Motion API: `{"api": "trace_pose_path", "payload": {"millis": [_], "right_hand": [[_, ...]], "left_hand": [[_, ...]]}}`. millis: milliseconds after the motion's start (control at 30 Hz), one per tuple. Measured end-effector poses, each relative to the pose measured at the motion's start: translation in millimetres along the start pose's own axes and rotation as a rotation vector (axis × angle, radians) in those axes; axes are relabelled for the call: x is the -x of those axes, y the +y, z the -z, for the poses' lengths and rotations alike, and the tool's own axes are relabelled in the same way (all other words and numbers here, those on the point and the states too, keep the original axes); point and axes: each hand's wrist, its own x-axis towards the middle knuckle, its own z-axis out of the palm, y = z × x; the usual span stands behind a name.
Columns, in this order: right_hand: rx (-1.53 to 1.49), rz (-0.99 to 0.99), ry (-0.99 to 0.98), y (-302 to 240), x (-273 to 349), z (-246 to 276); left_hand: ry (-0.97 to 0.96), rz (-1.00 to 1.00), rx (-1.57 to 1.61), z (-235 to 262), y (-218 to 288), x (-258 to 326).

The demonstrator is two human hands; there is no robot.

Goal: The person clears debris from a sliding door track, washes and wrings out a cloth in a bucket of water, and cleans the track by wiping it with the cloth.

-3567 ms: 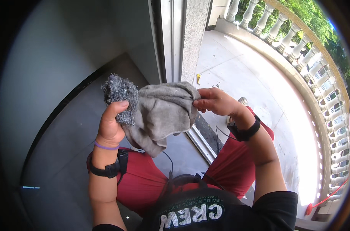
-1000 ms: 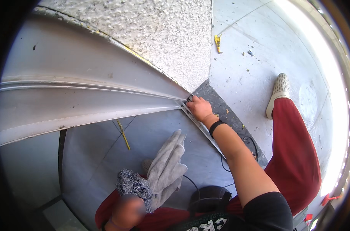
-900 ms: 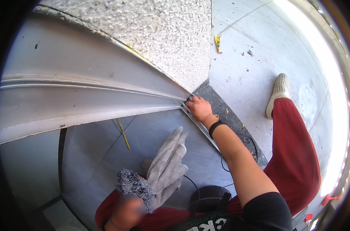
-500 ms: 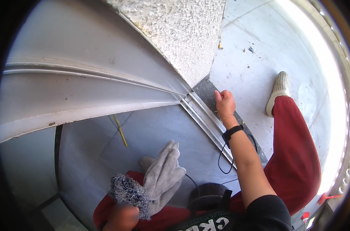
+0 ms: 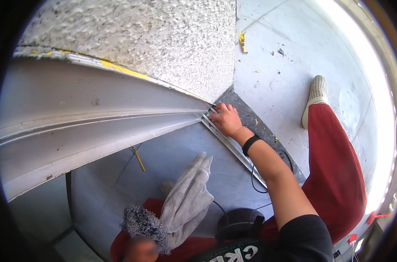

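Note:
My right hand (image 5: 226, 118) reaches to the corner where the metal sliding track (image 5: 233, 146) meets the pale frame (image 5: 120, 120). Its fingers are bent down into the track in a pinch; anything between them is hidden. At the bottom, my left hand (image 5: 141, 249) is partly blurred, a closed shape against a fuzzy dark-grey cloth (image 5: 144, 222). Beside that, a smooth light-grey cloth (image 5: 187, 196) lies folded over my left leg.
A rough white wall (image 5: 141, 39) rises beyond the frame. A dark stone strip (image 5: 262, 131) runs beside the track. On the floor lie a yellow-handled tool (image 5: 242, 41), a thin yellow stick (image 5: 138, 158) and bits of debris. A black cable (image 5: 255, 185) loops near my right forearm.
My right hand has moved left from above the dark strip down to the track's corner, its fingers now in the groove. The view has shifted, showing more white wall. The cloths stay on my leg.

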Motion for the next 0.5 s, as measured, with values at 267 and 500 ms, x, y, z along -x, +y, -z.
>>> {"api": "trace_pose_path", "payload": {"millis": [267,500], "right_hand": [[0.000,0.011,-0.024,1.3,-10.8,4.3],[0.006,-0.004,0.066,-3.7,-11.8,-7.0]], "left_hand": [[-0.187,-0.130,0.090,-27.2,28.1,13.1],[-0.208,-0.165,0.243,-22.2,31.3,0.5]]}}
